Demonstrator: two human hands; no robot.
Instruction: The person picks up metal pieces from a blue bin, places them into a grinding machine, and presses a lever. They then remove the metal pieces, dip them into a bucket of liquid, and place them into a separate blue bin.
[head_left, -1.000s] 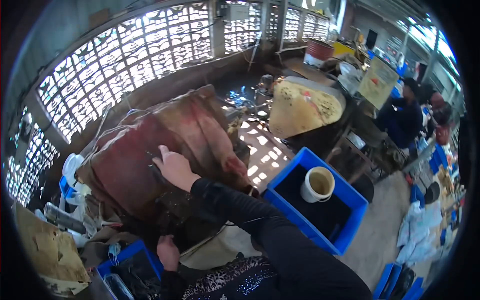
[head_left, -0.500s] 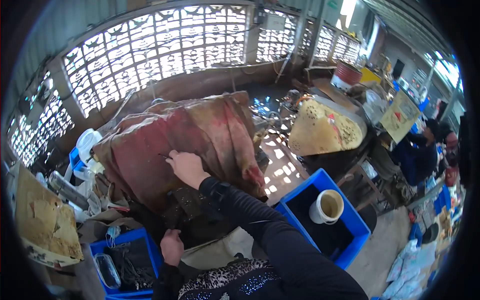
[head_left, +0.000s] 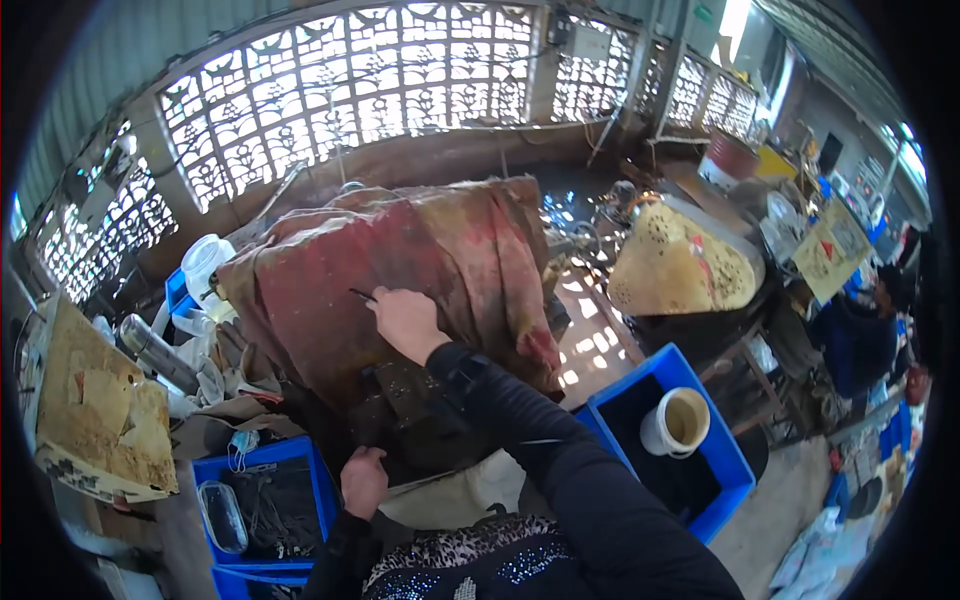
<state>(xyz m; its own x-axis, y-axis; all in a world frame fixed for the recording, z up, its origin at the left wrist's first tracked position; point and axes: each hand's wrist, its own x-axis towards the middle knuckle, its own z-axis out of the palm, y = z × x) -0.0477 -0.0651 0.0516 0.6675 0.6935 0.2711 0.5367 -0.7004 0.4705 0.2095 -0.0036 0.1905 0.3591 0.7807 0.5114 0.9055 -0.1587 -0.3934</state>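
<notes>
Sunlit lattice wall [head_left: 400,92] behind red-brown cloth [head_left: 335,262]

From where I stand, the right hand [head_left: 408,322] pinches a slim dark rod [head_left: 361,294] narrowly between its fingertips, in front of the cloth, below its top edge. The left hand [head_left: 363,482] curls near the cloth's lower edge; I can't tell whether it holds anything.

A dark worktop [head_left: 425,430] shows dimly in front of the draped, stained red cloth [head_left: 335,275], small pale bits [head_left: 402,384] scattered over it; whether the cloth rests on it is too dark to tell. The grey floor [head_left: 785,478] at lower right carries a heap of pale bags [head_left: 812,555]
</notes>
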